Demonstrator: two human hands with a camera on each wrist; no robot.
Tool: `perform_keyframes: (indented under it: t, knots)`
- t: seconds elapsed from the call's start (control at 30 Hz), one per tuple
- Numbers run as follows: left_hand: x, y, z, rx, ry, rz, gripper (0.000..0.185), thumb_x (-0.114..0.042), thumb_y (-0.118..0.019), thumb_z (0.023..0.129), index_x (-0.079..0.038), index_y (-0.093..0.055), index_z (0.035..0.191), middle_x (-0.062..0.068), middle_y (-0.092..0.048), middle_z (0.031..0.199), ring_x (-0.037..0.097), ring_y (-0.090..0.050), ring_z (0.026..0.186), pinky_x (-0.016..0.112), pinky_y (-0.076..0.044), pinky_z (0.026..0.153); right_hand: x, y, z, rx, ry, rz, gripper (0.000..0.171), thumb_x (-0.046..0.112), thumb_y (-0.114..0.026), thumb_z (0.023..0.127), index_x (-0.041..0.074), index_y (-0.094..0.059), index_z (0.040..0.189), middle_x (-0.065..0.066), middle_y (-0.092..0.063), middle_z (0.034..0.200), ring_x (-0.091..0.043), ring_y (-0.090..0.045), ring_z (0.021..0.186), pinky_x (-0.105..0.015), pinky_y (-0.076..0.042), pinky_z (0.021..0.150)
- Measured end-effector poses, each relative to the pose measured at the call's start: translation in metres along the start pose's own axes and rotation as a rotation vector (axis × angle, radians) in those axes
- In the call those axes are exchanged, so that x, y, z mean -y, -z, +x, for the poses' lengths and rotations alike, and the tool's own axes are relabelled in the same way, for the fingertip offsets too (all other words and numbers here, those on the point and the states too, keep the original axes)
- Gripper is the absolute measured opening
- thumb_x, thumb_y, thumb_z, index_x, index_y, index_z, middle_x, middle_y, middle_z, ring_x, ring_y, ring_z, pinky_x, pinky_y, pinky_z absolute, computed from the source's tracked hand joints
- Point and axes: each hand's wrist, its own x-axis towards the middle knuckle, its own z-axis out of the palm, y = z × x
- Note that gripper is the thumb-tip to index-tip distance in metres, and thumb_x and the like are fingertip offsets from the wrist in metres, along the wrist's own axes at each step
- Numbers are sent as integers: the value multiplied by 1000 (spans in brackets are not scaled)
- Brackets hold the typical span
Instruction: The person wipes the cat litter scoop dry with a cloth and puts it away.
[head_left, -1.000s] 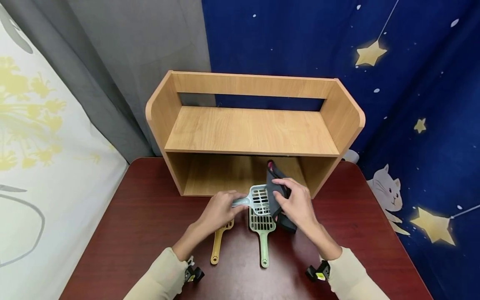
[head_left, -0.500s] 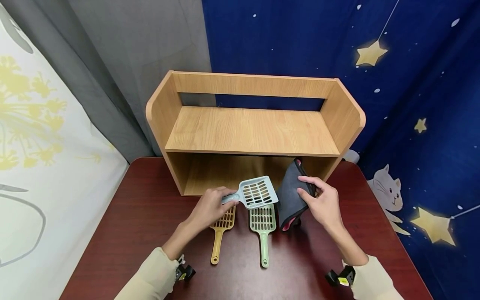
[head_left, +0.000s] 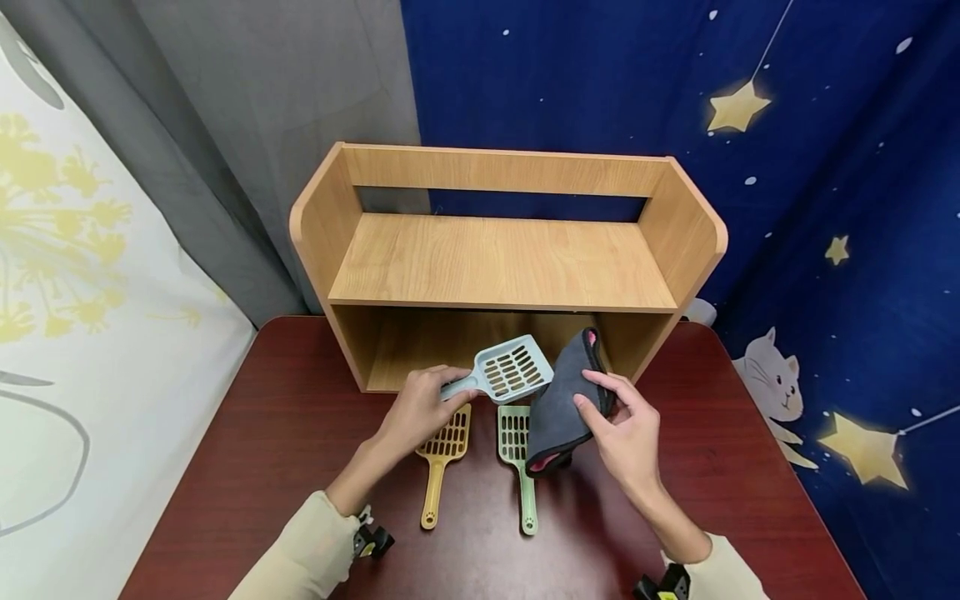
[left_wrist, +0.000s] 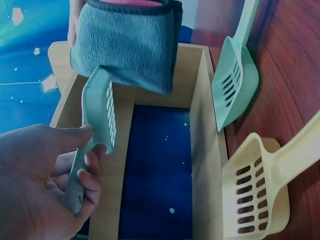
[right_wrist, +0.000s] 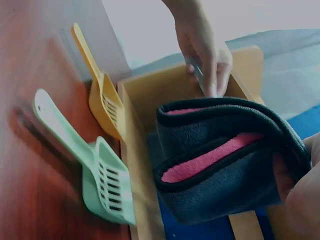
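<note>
A dark red wood-grain bench [head_left: 285, 433] sits against a starry blue curtain [head_left: 825, 208], and a light wooden shelf unit [head_left: 502, 258] stands at its back edge. Left hand [head_left: 420, 410] is up off the bench, fingers wrapped around the handle of a pale blue slotted scoop [head_left: 510, 371], its perforated pan hovering in front of the shelf's lower opening. Right hand [head_left: 626, 429] grips a folded grey cloth [head_left: 558, 400], fleecy, dark-edged, with a pink inner layer showing clearly in the right wrist view; the cloth touches the blue scoop's right edge. Below, flat on the bench, lie a yellow scoop [head_left: 442, 458] and a green scoop [head_left: 519, 454], both plastic, with slotted pans; the cloth hides part of the green pan. The shelf's lower compartment is shadowed, hard to read.
</note>
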Motion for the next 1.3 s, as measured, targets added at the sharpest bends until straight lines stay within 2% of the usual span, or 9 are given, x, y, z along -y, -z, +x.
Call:
perform_keyframes:
  t: [0.17, 0.33, 0.4, 0.53, 0.63, 0.83, 0.97, 1.1, 1.3]
  knots:
    - [-7, -3, 3, -2, 40, -10, 31, -12, -84, 91, 4, -78, 117, 14, -79, 104, 16, -64, 79, 26, -52, 69, -2, -22, -10, -8, 4, 45, 37, -20, -77, 83, -11, -74, 119, -20, -66, 118, -9, -69, 95, -18, -58, 76]
    - [-14, -10, 4, -20, 63, -18, 29, -13, -85, 91, 3, -79, 115, 13, -80, 103, 14, -65, 77, 26, -52, 68, -5, -47, -26, -25, 26, 11, 36, -15, -81, 82, -3, -78, 116, -19, -66, 122, -7, -66, 82, -15, -55, 65]
    - [-16, -12, 5, -23, 70, -24, 28, -13, -84, 91, 2, -80, 115, 12, -80, 101, 13, -64, 75, 25, -51, 66, -5, -55, -32, -3, 53, 7, 36, -14, -82, 82, -1, -78, 115, -20, -67, 120, -6, -66, 80, -16, -54, 61]
    - [-20, -15, 5, -28, 79, -29, 27, -14, -83, 92, 2, -80, 115, 12, -80, 100, 12, -63, 75, 25, -50, 65, -5, -65, -39, 54, 117, 20, 34, -14, -82, 83, -4, -77, 115, -21, -67, 116, -9, -68, 87, -18, -56, 62]
    - [-21, -15, 5, -27, 84, -32, 27, -14, -83, 93, 2, -80, 115, 12, -80, 100, 13, -64, 76, 25, -51, 66, -7, -64, -37, 48, 144, 1, 34, -15, -82, 82, -5, -77, 114, -22, -67, 116, -8, -68, 84, -18, -56, 62]
    - [-18, -10, 3, -20, 98, -41, 29, -12, -83, 92, 3, -79, 116, 14, -80, 102, 12, -61, 71, 24, -48, 62, -11, -45, -20, -42, 151, -56, 33, -15, -81, 83, -4, -78, 114, -23, -67, 117, -3, -60, 62, -14, -51, 56]
    - [-16, -7, 1, -16, 94, -59, 30, -10, -83, 91, 6, -78, 117, 17, -79, 104, 12, -58, 67, 22, -46, 58, -13, -29, -5, -86, 150, -94, 34, -14, -81, 83, -3, -78, 115, -20, -69, 115, -2, -56, 61, -13, -48, 54]
    - [-14, -5, -2, -23, 88, -58, 29, -9, -84, 91, 6, -78, 116, 18, -79, 104, 14, -58, 68, 22, -46, 60, -15, -18, 5, -89, 130, -99, 37, -15, -81, 83, -3, -77, 118, -16, -69, 114, -1, -57, 65, -12, -47, 55]
    - [-13, -6, -2, -33, 81, -56, 30, -8, -85, 89, 5, -78, 115, 17, -79, 104, 14, -60, 69, 21, -47, 60, -15, -27, -4, -25, 111, -46, 37, -17, -80, 82, -6, -76, 117, -20, -68, 116, -3, -64, 70, -16, -53, 58]
